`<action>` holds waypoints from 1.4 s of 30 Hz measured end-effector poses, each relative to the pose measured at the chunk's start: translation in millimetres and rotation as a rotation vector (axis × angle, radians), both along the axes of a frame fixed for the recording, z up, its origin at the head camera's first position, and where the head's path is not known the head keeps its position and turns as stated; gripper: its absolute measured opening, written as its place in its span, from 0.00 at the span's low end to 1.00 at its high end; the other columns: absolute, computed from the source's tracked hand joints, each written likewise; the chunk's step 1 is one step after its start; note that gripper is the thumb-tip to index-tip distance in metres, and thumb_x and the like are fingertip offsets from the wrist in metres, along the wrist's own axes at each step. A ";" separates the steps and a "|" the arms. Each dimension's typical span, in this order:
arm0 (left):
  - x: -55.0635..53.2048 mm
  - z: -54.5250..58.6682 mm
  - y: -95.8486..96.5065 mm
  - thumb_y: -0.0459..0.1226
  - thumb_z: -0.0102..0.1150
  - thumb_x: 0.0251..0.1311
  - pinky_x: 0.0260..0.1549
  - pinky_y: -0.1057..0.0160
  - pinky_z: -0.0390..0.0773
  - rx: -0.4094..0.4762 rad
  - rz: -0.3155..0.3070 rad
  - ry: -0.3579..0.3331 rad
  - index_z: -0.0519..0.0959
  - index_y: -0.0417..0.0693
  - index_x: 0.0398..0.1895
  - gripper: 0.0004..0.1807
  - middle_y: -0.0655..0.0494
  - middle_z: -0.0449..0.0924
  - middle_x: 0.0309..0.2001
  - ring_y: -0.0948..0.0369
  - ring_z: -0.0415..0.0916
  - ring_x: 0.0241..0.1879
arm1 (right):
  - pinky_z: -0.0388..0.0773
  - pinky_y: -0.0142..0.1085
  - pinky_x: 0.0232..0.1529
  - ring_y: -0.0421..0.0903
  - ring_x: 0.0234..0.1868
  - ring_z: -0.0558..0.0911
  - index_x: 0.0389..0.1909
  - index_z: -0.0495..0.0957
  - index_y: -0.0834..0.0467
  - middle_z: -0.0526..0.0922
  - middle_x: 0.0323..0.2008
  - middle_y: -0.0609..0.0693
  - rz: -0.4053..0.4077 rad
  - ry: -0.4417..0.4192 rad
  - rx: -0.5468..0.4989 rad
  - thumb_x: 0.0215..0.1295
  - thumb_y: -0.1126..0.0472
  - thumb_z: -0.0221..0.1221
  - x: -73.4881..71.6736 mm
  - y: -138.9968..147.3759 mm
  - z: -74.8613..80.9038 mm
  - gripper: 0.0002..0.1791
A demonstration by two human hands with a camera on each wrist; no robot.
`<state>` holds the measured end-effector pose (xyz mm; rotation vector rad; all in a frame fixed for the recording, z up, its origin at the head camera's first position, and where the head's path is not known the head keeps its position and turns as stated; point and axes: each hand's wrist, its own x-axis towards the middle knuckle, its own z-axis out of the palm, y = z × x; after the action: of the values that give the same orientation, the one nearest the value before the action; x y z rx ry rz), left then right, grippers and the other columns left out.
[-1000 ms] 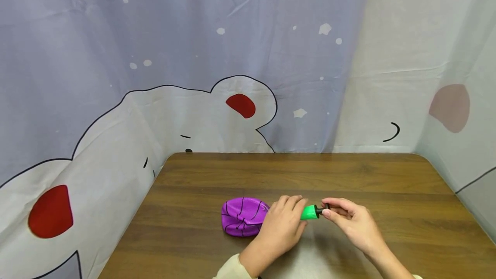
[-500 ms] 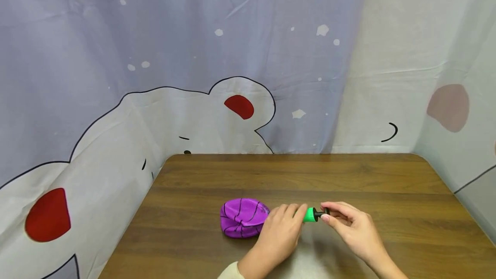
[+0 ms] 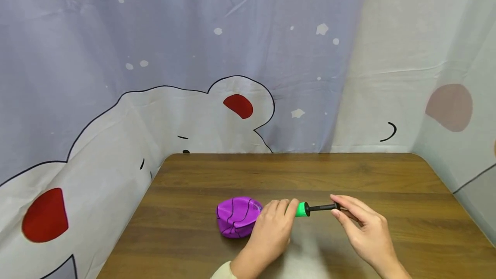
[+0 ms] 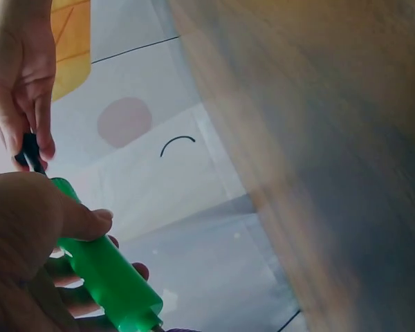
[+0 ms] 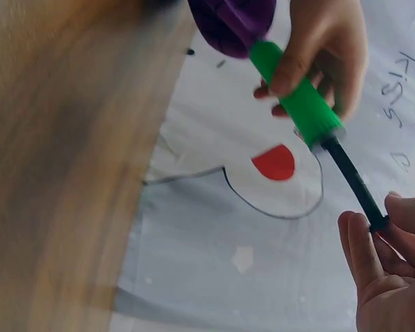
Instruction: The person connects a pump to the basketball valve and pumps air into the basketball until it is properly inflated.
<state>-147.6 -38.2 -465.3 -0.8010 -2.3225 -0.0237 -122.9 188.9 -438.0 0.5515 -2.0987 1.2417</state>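
A green hand pump (image 5: 301, 104) with a black plunger rod (image 3: 322, 207) is held above the table. My left hand (image 3: 272, 226) grips its green barrel, thumb along one side and fingers round the other in the left wrist view. My right hand (image 3: 366, 228) pinches the black handle (image 5: 379, 223) at the rod's end between thumb and fingers. A long stretch of the rod shows outside the barrel. On the pump's other end sits a purple ball (image 3: 238, 218) with black lines, partly inflated and creased. The left hand hides where ball and pump join in the head view.
The brown wooden table (image 3: 186, 193) spreads beneath the hands. Behind it and along its sides hangs a curtain (image 3: 302, 63) printed with white bear shapes and red patches.
My right hand has moved right, drawing the plunger rod out of the barrel. My left hand, the pump and the ball have shifted slightly left.
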 end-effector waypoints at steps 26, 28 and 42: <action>-3.3 -2.0 1.6 0.33 0.62 0.51 0.42 0.62 0.84 0.071 -0.076 0.046 0.76 0.46 0.56 0.25 0.53 0.84 0.43 0.59 0.81 0.39 | 0.77 0.27 0.55 0.43 0.61 0.81 0.46 0.81 0.79 0.82 0.48 0.74 -0.073 0.441 -0.102 0.75 0.62 0.57 -1.5 -56.7 -21.1 0.19; -3.4 -2.6 1.5 0.33 0.62 0.52 0.41 0.62 0.84 0.075 -0.084 0.055 0.77 0.45 0.55 0.23 0.54 0.84 0.43 0.59 0.81 0.39 | 0.77 0.27 0.55 0.43 0.61 0.81 0.45 0.81 0.79 0.82 0.47 0.73 -0.053 0.447 -0.092 0.75 0.62 0.56 -3.6 -59.7 -25.7 0.20; -8.1 1.7 -6.2 0.34 0.73 0.48 0.41 0.64 0.83 0.125 -0.098 0.079 0.76 0.46 0.53 0.27 0.56 0.81 0.42 0.60 0.79 0.38 | 0.76 0.23 0.56 0.37 0.55 0.84 0.43 0.84 0.74 0.87 0.42 0.67 -0.138 0.496 -0.054 0.73 0.59 0.60 -9.6 -39.8 2.2 0.18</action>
<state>-155.8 -44.5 -463.6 -0.8367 -2.1825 -0.1751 -132.5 149.1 -435.8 0.6071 -1.6522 0.9618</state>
